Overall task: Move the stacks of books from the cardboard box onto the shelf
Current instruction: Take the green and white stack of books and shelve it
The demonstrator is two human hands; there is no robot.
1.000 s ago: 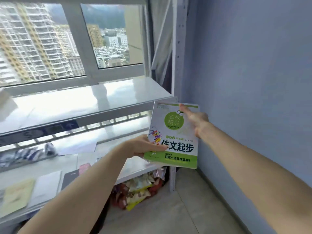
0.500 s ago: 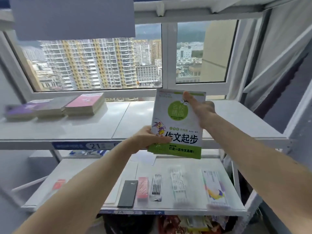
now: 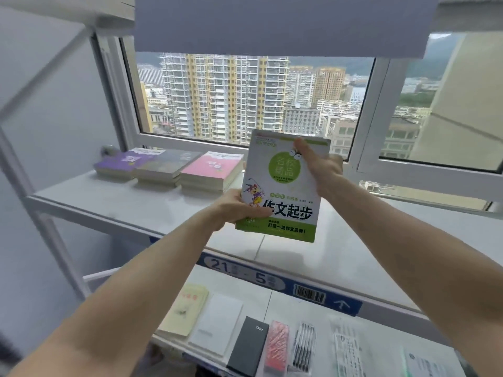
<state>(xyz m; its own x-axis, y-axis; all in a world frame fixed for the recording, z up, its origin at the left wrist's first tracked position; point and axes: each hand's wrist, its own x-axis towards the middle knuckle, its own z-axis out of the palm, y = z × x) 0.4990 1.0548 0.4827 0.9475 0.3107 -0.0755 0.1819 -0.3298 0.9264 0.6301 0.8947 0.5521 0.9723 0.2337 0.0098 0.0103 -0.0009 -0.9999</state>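
Note:
Both hands hold a stack of white-and-green books (image 3: 283,197) up above the white shelf (image 3: 152,213). My left hand (image 3: 239,209) grips the stack's lower left corner. My right hand (image 3: 324,167) is on its upper right edge, thumb lying across the cover. Three low book stacks lie side by side at the shelf's back left: a purple one (image 3: 119,164), a grey one (image 3: 168,165) and a pink one (image 3: 212,170). The held stack hangs just right of the pink one. The cardboard box is out of view.
A window (image 3: 245,96) runs behind the shelf, and a grey panel (image 3: 272,23) hangs overhead. A blue label strip (image 3: 272,284) marks the shelf's front edge. The lower shelf (image 3: 313,308) carries notebooks, a black case, a pink pack and pens. A white upright (image 3: 51,240) stands at the left.
My view has swung left from the blue wall to face the shelf and window. The held stack stays in both hands and now hangs over the shelf, close to the pink stack.

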